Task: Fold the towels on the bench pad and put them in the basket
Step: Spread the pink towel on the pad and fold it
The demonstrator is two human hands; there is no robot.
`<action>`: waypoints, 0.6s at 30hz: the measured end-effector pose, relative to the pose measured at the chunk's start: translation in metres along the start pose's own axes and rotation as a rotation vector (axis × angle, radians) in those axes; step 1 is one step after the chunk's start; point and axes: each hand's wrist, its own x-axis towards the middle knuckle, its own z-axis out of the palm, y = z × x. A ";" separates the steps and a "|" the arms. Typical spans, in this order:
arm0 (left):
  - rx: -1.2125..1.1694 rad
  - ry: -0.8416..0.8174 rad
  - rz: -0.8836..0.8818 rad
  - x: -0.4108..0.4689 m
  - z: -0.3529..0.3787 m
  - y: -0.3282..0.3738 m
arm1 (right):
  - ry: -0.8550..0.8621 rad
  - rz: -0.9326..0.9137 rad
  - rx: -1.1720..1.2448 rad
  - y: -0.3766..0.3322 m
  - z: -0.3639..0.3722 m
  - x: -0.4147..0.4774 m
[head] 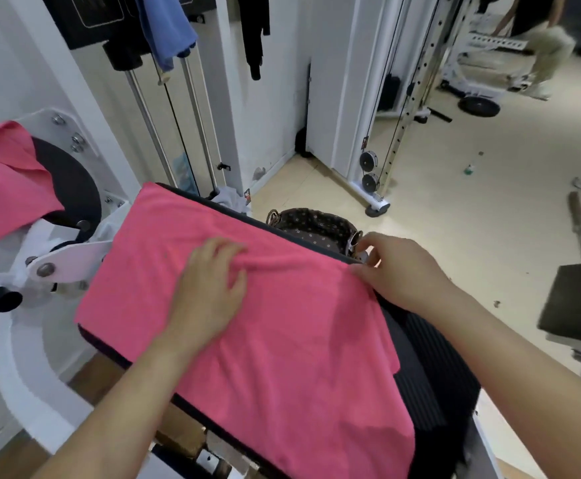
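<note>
Two pink towels: spread towel (265,340) covers bench pad (430,357), second towel (2,188) cut off at left frame edge. Basket (313,224) half hidden behind bench, contents unreadable. Your left hand (209,288) presses flat on spread towel; your right hand (399,271) pinches its far edge.

— What is filling the room back there?
— White walls (272,115) are rising over a cream floor (455,219), and a perforated metal upright (417,98) is standing beside two small pulleys (368,161).
— Anything hanging?
— A blue cloth (168,29) and a black garment (253,36) are hanging up top. A dark weight plate (479,106) is lying far off, near a person (544,46) who is bending over.
</note>
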 end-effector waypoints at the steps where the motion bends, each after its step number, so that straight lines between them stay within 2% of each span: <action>1: -0.075 -0.034 0.063 -0.030 0.006 0.027 | 0.002 0.001 -0.011 0.005 -0.002 -0.010; 4: -0.237 -0.117 0.157 -0.108 0.032 0.092 | -0.031 0.016 -0.104 0.023 -0.006 -0.050; 8: -0.348 -0.148 0.129 -0.164 0.067 0.142 | -0.084 0.027 -0.215 0.038 0.008 -0.097; 13: -0.107 -0.290 -0.021 -0.189 0.094 0.167 | 0.038 -0.047 -0.278 0.036 0.031 -0.103; 16: 0.014 -0.255 -0.068 -0.192 0.099 0.172 | 0.107 -0.156 -0.315 0.034 0.041 -0.100; 18: 0.052 -0.245 -0.102 -0.193 0.101 0.174 | 0.061 -0.184 -0.290 0.035 0.042 -0.097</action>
